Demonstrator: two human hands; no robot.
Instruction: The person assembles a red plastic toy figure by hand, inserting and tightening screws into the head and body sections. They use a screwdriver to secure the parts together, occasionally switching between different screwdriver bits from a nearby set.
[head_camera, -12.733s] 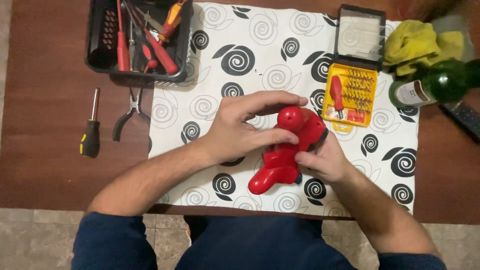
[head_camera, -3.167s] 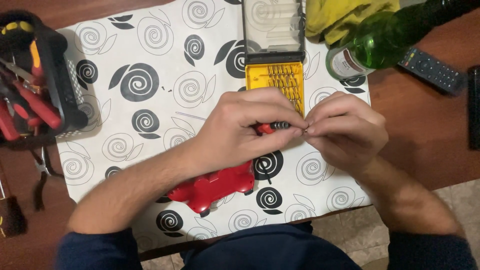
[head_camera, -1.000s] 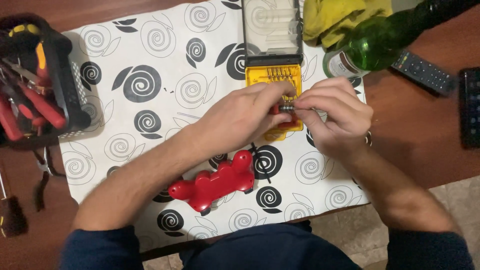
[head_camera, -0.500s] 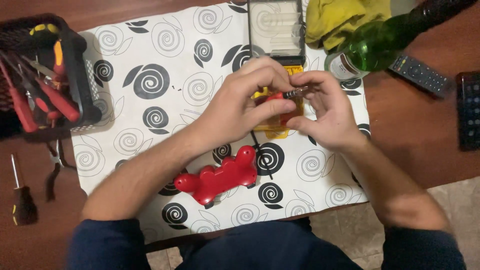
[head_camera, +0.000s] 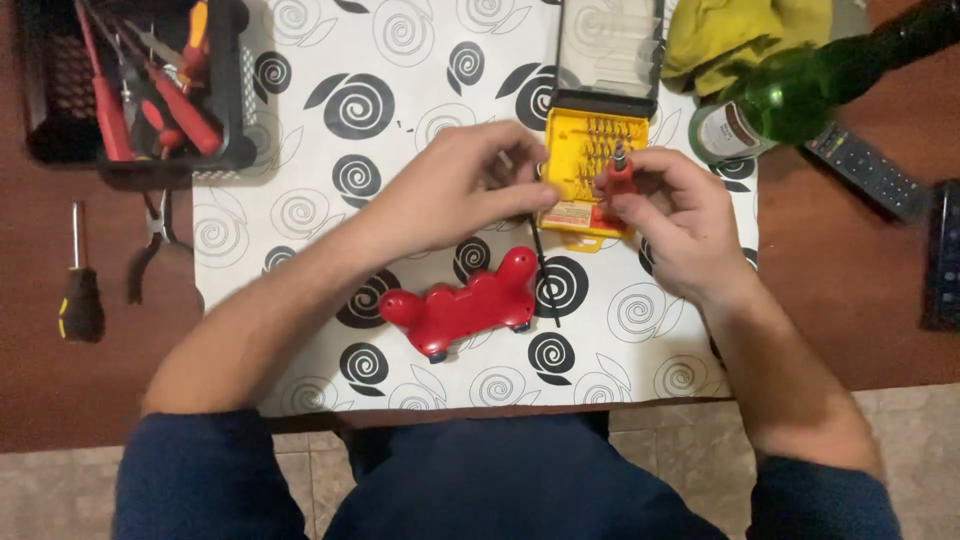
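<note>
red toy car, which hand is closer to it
Left. The left hand hovers just above the red toy car; the right hand sits farther off to its right, holding a small red screwdriver.

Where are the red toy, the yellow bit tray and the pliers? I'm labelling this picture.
red toy (head_camera: 462, 305), head view, middle of its body
yellow bit tray (head_camera: 580, 165), head view, bare upper left part
pliers (head_camera: 147, 250), head view, handles

A dark brown wooden table (head_camera: 850, 330) carries a white spiral-patterned mat (head_camera: 330, 215) at its centre. At nine o'clock lie a black-handled screwdriver (head_camera: 80, 290) and pliers (head_camera: 150, 250); at three o'clock, a remote control (head_camera: 865, 170).
</note>
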